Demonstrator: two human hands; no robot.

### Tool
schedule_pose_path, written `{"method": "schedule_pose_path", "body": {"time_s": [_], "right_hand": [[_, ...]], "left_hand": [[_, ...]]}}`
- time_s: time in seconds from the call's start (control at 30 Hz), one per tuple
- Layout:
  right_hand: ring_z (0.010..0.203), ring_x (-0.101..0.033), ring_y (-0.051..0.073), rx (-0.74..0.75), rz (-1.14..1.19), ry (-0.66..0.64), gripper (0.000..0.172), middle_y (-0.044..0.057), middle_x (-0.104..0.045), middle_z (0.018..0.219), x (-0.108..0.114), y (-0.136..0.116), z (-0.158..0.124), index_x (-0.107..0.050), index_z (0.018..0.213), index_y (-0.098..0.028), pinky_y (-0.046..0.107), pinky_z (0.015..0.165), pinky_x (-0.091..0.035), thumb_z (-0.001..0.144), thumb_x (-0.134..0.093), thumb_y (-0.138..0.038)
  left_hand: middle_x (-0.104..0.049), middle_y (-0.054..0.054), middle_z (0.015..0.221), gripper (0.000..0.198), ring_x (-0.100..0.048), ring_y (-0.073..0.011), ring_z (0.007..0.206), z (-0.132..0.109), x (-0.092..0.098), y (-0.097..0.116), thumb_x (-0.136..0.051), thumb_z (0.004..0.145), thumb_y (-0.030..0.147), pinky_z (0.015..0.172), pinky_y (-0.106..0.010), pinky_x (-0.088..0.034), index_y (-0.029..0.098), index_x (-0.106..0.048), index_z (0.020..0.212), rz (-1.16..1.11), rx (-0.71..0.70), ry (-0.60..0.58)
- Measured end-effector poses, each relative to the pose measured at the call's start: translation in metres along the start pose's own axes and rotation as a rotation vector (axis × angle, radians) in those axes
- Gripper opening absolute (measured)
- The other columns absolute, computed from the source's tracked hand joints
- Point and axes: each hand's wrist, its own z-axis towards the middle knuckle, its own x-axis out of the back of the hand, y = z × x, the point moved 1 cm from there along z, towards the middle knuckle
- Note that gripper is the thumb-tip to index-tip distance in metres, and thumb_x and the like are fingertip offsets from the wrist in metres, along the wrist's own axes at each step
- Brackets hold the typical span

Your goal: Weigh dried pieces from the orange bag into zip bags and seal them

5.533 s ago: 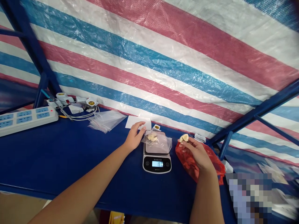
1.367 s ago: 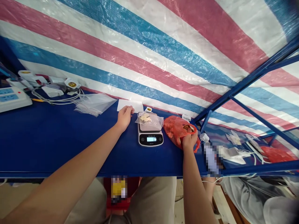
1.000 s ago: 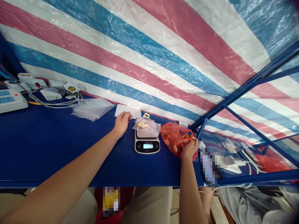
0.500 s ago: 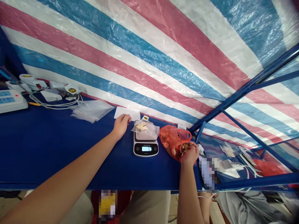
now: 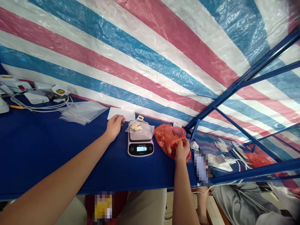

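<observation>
A small digital scale [image 5: 141,149] with a lit display stands on the blue table. On its plate lies a clear plastic bag [image 5: 146,130] with pale pieces inside. My left hand [image 5: 114,126] rests left of the scale, at the lower edge of a white sheet [image 5: 122,113], thumb and fingertips together; whether they pinch anything is hidden. To the right of the scale sits an open red plastic bag [image 5: 164,137] with brownish pieces in it. My right hand [image 5: 182,149] is at the bag's mouth, fingers curled down inside, their tips hidden.
A stack of clear bags [image 5: 81,112] lies to the left, beside white devices and cables [image 5: 37,96]. Blue metal bars [image 5: 225,95] rise at the right. Beyond them are another red bag [image 5: 260,160] and a person's grey-clothed legs [image 5: 234,200].
My right hand has moved deeper into the red bag, and the brownish pieces at its fingers are now mostly out of sight. The whole view has shifted slightly; my left hand stays by the sheet.
</observation>
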Motion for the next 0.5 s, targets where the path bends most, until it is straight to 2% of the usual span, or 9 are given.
{"method": "schedule_pose_path", "body": {"time_s": [0.07, 0.17, 0.23, 0.33, 0.5], "right_hand": [[0.086, -0.071, 0.021, 0.028, -0.054, -0.011, 0.043, 0.006, -0.073, 0.1, -0.001, -0.002, 0.0, -0.06, 0.109, -0.02, 0.033, 0.075, -0.058, 0.074, -0.062, -0.045], [0.097, -0.071, 0.024, 0.072, -0.17, -0.016, 0.047, 0.011, -0.073, 0.11, 0.001, -0.006, -0.002, -0.058, 0.117, -0.019, 0.037, 0.084, -0.058, 0.077, -0.057, -0.045], [0.098, -0.07, 0.027, 0.108, -0.292, -0.044, 0.041, 0.013, -0.073, 0.106, 0.005, -0.009, -0.003, -0.062, 0.107, -0.019, 0.04, 0.086, -0.056, 0.074, -0.06, -0.044], [0.098, -0.067, 0.032, 0.181, -0.478, -0.161, 0.031, 0.014, -0.074, 0.098, 0.007, -0.016, -0.007, -0.068, 0.091, -0.02, 0.045, 0.093, -0.051, 0.069, -0.067, -0.041], [0.103, -0.067, 0.034, 0.236, -0.704, -0.316, 0.022, 0.017, -0.076, 0.095, 0.006, -0.024, -0.013, -0.073, 0.084, -0.017, 0.046, 0.104, -0.044, 0.072, -0.067, -0.035]], "left_hand": [[-0.07, -0.005, 0.083, 0.028, -0.064, -0.0199, 0.081, -0.001, 0.0, 0.001, -0.062, 0.071, 0.047, 0.066, -0.029, -0.049, 0.019, -0.067, 0.071, 0.002, 0.002, 0.004], [-0.071, -0.006, 0.085, 0.028, -0.065, -0.0194, 0.08, -0.001, 0.0, 0.003, -0.062, 0.071, 0.047, 0.066, -0.029, -0.049, 0.019, -0.067, 0.072, 0.005, 0.01, 0.008], [-0.071, -0.005, 0.085, 0.027, -0.064, -0.0191, 0.08, -0.002, -0.001, 0.003, -0.062, 0.071, 0.046, 0.066, -0.028, -0.049, 0.019, -0.067, 0.072, 0.007, 0.018, 0.011], [-0.071, -0.005, 0.084, 0.026, -0.064, -0.0196, 0.081, -0.001, -0.001, 0.002, -0.062, 0.071, 0.045, 0.066, -0.029, -0.049, 0.019, -0.067, 0.072, 0.015, 0.023, 0.011], [-0.069, -0.003, 0.079, 0.024, -0.064, -0.0194, 0.081, 0.0, 0.0, -0.001, -0.065, 0.07, 0.044, 0.068, -0.028, -0.049, 0.02, -0.068, 0.073, 0.035, 0.024, -0.012]]}}
